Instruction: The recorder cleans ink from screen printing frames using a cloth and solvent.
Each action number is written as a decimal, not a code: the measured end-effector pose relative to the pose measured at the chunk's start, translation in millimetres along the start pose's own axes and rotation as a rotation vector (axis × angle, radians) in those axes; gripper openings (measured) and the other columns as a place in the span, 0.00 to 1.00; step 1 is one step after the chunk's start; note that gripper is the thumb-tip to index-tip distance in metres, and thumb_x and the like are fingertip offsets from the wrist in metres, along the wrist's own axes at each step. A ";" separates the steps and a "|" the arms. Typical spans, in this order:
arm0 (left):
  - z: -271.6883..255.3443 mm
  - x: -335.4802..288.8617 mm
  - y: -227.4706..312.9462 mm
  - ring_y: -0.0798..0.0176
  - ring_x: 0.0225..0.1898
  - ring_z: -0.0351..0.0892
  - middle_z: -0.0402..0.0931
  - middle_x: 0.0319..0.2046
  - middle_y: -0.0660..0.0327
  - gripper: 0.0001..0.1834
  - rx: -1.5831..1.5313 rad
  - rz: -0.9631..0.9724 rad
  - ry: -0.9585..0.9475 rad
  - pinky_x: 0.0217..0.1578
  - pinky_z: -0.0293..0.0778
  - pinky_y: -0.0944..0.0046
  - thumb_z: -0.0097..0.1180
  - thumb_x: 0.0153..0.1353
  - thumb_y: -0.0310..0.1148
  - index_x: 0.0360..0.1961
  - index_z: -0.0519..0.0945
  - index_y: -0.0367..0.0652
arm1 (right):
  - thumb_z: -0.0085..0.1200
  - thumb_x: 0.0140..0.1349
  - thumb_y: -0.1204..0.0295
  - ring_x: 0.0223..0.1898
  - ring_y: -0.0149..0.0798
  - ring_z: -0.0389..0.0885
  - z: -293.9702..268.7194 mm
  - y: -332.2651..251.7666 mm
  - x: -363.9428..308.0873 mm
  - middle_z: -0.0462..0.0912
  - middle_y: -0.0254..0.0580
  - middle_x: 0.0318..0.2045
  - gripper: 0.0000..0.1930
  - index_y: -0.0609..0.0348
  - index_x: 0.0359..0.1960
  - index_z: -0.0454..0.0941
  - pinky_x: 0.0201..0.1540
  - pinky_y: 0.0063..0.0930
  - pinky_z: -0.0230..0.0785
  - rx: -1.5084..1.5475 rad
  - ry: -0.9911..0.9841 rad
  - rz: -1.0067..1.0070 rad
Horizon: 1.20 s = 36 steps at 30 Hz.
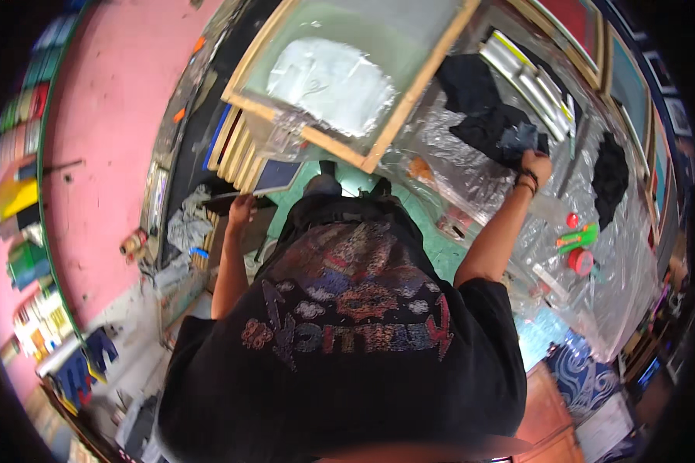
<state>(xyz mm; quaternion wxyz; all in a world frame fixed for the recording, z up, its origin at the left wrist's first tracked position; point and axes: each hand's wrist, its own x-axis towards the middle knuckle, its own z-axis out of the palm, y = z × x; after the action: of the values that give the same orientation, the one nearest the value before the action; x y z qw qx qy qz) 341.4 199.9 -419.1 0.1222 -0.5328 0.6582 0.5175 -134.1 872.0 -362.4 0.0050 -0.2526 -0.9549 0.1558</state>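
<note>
On the right, my right hand (pixel 538 164) closes on the near edge of a dark grey-blue cloth (pixel 520 137). That cloth lies over a crumpled black cloth (pixel 483 127) on the plastic-covered table (pixel 483 181). My left hand (pixel 242 210) is low on the left, its fingers drawn together at the edge of a dark flat board (pixel 222 204). Whether the fingers grip this board is too small to tell. Ahead of me lies a wood-framed screen (pixel 418 89) with a white patch (pixel 333 83) on its mesh.
Several stacked wooden frames (pixel 235 154) stand left of the screen. Shiny tubes (pixel 527 85) lie beyond the black cloth. At the right are another black cloth (pixel 610 179), a red-lidded jar (pixel 581 261) and a green-and-orange tool (pixel 578 238). Shelves (pixel 35 185) line the pink wall.
</note>
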 end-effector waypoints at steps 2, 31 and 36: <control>-10.0 10.3 9.3 0.72 0.23 0.72 0.72 0.26 0.68 0.12 -0.087 0.172 0.026 0.21 0.69 0.70 0.52 0.71 0.42 0.41 0.77 0.45 | 0.61 0.57 0.53 0.49 0.52 0.85 0.4 -4.7 -11.1 0.86 0.53 0.45 0.23 0.58 0.46 0.85 0.53 0.41 0.75 0.202 0.081 -0.076; -50.4 201.8 305.8 0.35 0.56 0.76 0.78 0.52 0.37 0.35 0.297 0.671 -0.065 0.57 0.70 0.47 0.38 0.73 0.60 0.57 0.77 0.36 | 0.62 0.62 0.59 0.48 0.55 0.83 64.8 -312.9 -314.8 0.85 0.52 0.47 0.17 0.51 0.50 0.83 0.51 0.42 0.76 0.115 -0.331 -0.669; -39.0 201.4 300.4 0.34 0.57 0.75 0.78 0.53 0.37 0.38 0.299 0.617 -0.084 0.57 0.69 0.45 0.34 0.73 0.61 0.58 0.75 0.34 | 0.63 0.60 0.55 0.61 0.61 0.73 98.3 -326.9 -362.3 0.74 0.56 0.62 0.24 0.43 0.58 0.80 0.57 0.48 0.74 -0.058 -0.081 -0.589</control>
<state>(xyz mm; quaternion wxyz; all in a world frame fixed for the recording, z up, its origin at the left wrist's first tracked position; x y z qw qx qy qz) 26.9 21.4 -380.1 0.0637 -0.2631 0.8513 0.4495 16.0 398.3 -332.7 0.0045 0.0416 -0.9906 0.1306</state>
